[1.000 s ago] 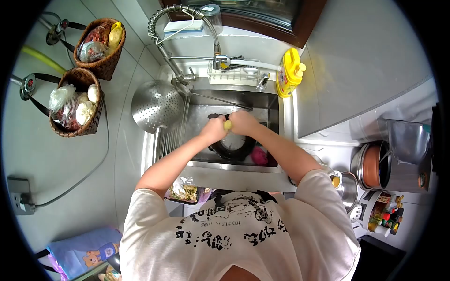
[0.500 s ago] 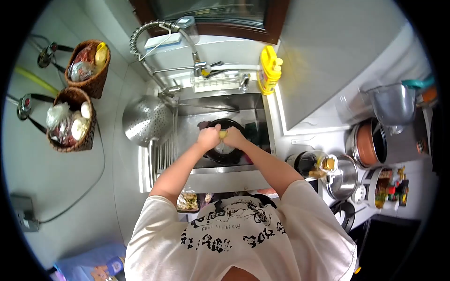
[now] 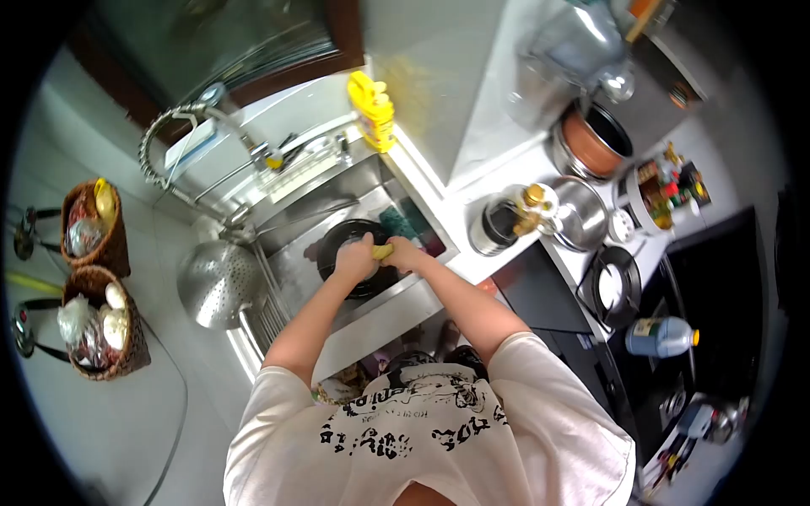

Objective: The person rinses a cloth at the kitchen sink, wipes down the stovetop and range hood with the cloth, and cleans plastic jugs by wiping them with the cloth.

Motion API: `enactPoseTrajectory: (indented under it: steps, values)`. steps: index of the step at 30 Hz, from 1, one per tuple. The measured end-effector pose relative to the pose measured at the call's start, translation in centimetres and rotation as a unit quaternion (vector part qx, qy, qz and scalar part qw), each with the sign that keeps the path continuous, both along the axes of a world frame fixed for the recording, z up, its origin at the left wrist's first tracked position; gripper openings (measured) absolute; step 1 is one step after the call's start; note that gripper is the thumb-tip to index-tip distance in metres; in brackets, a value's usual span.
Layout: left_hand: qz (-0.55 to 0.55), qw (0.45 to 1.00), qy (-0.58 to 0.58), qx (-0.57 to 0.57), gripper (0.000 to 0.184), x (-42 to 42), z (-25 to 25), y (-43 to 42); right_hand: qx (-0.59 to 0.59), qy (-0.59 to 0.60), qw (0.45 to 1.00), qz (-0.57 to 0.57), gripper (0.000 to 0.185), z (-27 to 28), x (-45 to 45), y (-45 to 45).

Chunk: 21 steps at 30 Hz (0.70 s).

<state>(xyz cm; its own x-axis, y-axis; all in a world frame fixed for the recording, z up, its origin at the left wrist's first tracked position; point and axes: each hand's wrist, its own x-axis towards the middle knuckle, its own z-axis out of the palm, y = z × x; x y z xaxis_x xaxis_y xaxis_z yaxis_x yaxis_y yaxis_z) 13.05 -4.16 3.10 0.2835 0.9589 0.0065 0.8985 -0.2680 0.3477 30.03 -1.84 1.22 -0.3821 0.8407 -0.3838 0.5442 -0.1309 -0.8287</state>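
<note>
My left hand (image 3: 355, 258) and my right hand (image 3: 406, 254) are close together over a round black pan (image 3: 364, 289) in the steel sink (image 3: 291, 242). Between them shows a small soft yellow piece (image 3: 382, 251), a sponge or a folded cloth. The fingers of my right hand are closed on it. My left hand is curled at its other end, its fingertips partly hidden. Beyond my right hand, something dark green (image 3: 405, 221) lies in the sink's corner.
Left of the sink are a perforated steel strainer (image 3: 221, 285) and two hanging wicker baskets (image 3: 126, 341). A spring-neck faucet (image 3: 152, 143) and a yellow bottle (image 3: 371, 110) stand behind. Pots (image 3: 582, 215), a small black pan (image 3: 614, 287) and a blue-grey bottle (image 3: 661, 336) are at right.
My view has swung to the right and tilted, so the sink appears farther left and slanted, and more of the right counter shows. Both hands stay together over the pan at the yellow piece.
</note>
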Motion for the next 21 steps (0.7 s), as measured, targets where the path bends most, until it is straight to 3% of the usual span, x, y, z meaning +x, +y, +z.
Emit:
enactPoseTrajectory:
  steps: [1,2,5,6,9,10,11,13,15,17,19,21]
  values:
    - [-0.001,1.000,-0.015,0.003,0.026,1.1,0.6,0.3,0.000,0.013,1.000,-0.014,0.057,0.6,1.4,0.0]
    - [0.005,0.999,-0.051,-0.014,0.029,2.4,1.6,0.1,-0.078,0.056,0.994,-0.042,0.082,2.1,2.7,-0.7]
    - [-0.026,0.972,-0.234,-0.026,0.037,7.0,5.1,-1.5,-0.112,0.202,0.958,-0.171,0.087,7.6,7.5,-4.7]
    - [-0.046,0.965,-0.252,-0.046,0.048,8.3,5.2,-2.4,-0.110,0.236,0.939,-0.223,0.086,8.8,9.4,-6.5]
    - [-0.198,0.927,-0.314,-0.055,0.048,14.0,5.0,-3.6,-0.093,0.331,0.889,-0.302,0.068,8.2,16.5,-11.4]
    - [-0.175,0.842,-0.410,-0.305,0.042,16.2,6.4,-4.6,-0.144,0.393,0.854,-0.309,0.049,8.5,19.3,-13.6]
    - [-0.185,0.816,-0.414,-0.358,0.039,18.5,7.6,-5.2,-0.134,0.421,0.837,-0.324,0.036,9.5,21.6,-16.0]
    - [-0.192,0.758,-0.412,-0.468,0.034,23.2,8.9,-7.1,-0.100,0.458,0.807,-0.359,0.033,10.4,25.8,-21.4]
    - [-0.233,0.707,-0.405,-0.531,0.024,28.1,10.1,-9.9,-0.054,0.395,0.834,-0.381,0.033,13.4,29.8,-27.1]
    - [-0.245,0.728,-0.373,-0.521,0.023,33.8,9.7,-13.0,0.015,0.327,0.856,-0.401,0.035,13.7,33.7,-32.1]
    - [-0.296,0.760,-0.383,-0.432,0.021,39.4,8.0,-16.8,0.099,0.250,0.867,-0.420,0.038,12.3,37.2,-37.3]
    - [-0.319,0.834,-0.297,-0.337,0.031,45.0,7.9,-20.8,0.199,0.055,0.873,-0.442,0.042,13.5,39.7,-42.6]
